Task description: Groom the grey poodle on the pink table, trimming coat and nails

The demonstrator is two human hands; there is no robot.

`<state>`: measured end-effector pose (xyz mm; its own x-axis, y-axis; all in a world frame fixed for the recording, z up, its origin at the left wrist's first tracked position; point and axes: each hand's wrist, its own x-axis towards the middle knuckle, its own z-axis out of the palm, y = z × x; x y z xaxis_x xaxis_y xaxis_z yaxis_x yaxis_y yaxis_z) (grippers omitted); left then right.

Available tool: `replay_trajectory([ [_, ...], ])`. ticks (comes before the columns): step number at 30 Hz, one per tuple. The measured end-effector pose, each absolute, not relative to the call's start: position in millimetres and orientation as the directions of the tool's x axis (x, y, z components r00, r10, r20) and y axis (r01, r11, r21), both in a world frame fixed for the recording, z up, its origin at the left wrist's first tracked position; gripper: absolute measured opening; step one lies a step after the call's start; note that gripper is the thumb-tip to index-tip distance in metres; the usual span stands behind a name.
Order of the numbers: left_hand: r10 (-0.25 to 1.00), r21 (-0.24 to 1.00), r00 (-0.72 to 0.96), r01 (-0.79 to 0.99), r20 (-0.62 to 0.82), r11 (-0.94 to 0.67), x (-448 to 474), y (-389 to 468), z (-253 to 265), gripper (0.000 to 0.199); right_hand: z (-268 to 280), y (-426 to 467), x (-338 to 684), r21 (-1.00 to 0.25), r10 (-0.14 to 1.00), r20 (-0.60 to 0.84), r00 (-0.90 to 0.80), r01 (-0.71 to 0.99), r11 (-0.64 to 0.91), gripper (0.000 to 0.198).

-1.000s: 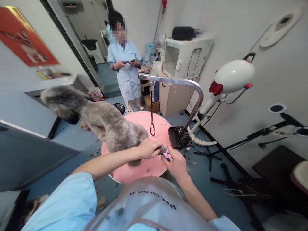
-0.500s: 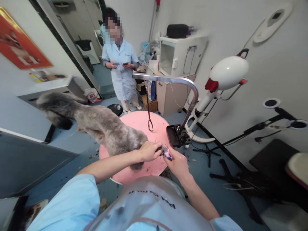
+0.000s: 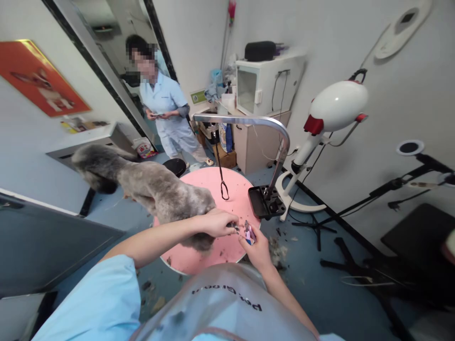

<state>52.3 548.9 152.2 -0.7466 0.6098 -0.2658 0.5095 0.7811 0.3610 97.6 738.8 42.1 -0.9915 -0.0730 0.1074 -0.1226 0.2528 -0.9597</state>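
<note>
A grey, close-clipped dog (image 3: 159, 189) stands on the round pink table (image 3: 202, 177), its head turned away to the left. My left hand (image 3: 216, 222) reaches over the dog's rear and is closed around a paw (image 3: 233, 228), whose dark tip shows past my fingers. In my right hand (image 3: 260, 251) is a nail clipper (image 3: 248, 233) with pink-purple and blue handles. Its metal jaws point up, a small gap to the right of the paw.
A metal grooming arm (image 3: 245, 119) with a hanging black loop (image 3: 224, 191) rises beside a black tool tray (image 3: 261, 203). At right stand a white dryer (image 3: 336, 108) and a black stand (image 3: 384, 189). A person in a blue coat (image 3: 167, 102) stands behind. Cut hair litters the floor.
The clipper has moved slightly down and right, away from the paw. My left hand still grips the paw. The person behind has turned and shifted left.
</note>
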Motion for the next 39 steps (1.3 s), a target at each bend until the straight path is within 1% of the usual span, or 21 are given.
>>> replay_trajectory([
  [2, 0.592, 0.357, -0.768, 0.497, -0.243, 0.791, 50, 552, 156, 0.025, 41, 741, 100, -0.945, -0.034, 0.144, -0.989, -0.148, 0.292, 0.048],
  [4, 0.583, 0.320, -0.777, 0.504, -0.238, 0.802, 48, 552, 159, 0.024, 40, 744, 101, -0.920, -0.010, 0.192, -0.981, -0.184, 0.346, 0.047],
  [7, 0.578, 0.235, -0.785, 0.533, -0.222, 0.813, 45, 551, 161, 0.021, 37, 744, 101, -0.901, -0.021, 0.233, -0.972, -0.224, 0.372, 0.046],
  [10, 0.555, 0.187, -0.809, 0.525, -0.191, 0.830, 46, 552, 160, 0.019, 34, 738, 100, -0.910, -0.055, 0.226, -0.973, -0.230, 0.344, 0.049],
  [12, 0.521, 0.208, -0.838, 0.487, -0.163, 0.848, 49, 554, 160, 0.019, 33, 732, 98, -0.924, -0.070, 0.208, -0.976, -0.219, 0.313, 0.050],
  [14, 0.489, 0.253, -0.861, 0.447, -0.138, 0.858, 52, 557, 162, 0.020, 35, 727, 97, -0.943, -0.062, 0.188, -0.980, -0.198, 0.268, 0.049],
  [19, 0.440, 0.331, -0.891, 0.384, -0.114, 0.862, 57, 565, 167, 0.019, 43, 721, 94, -0.970, 0.041, 0.190, -0.981, -0.181, 0.165, 0.048],
  [23, 0.439, 0.356, -0.894, 0.383, -0.091, 0.853, 58, 567, 166, 0.017, 48, 722, 90, -0.959, 0.056, 0.222, -0.973, -0.207, 0.194, 0.048],
  [29, 0.446, 0.412, -0.893, 0.383, -0.063, 0.826, 60, 570, 166, 0.017, 53, 727, 88, -0.951, 0.027, 0.254, -0.967, -0.244, 0.192, 0.046],
  [36, 0.447, 0.436, -0.892, 0.376, -0.070, 0.818, 60, 576, 167, 0.019, 57, 733, 91, -0.968, 0.006, 0.195, -0.981, -0.192, 0.160, 0.050],
  [39, 0.449, 0.436, -0.890, 0.376, -0.074, 0.818, 59, 578, 168, 0.020, 56, 735, 92, -0.970, 0.013, 0.186, -0.982, -0.181, 0.163, 0.046],
])
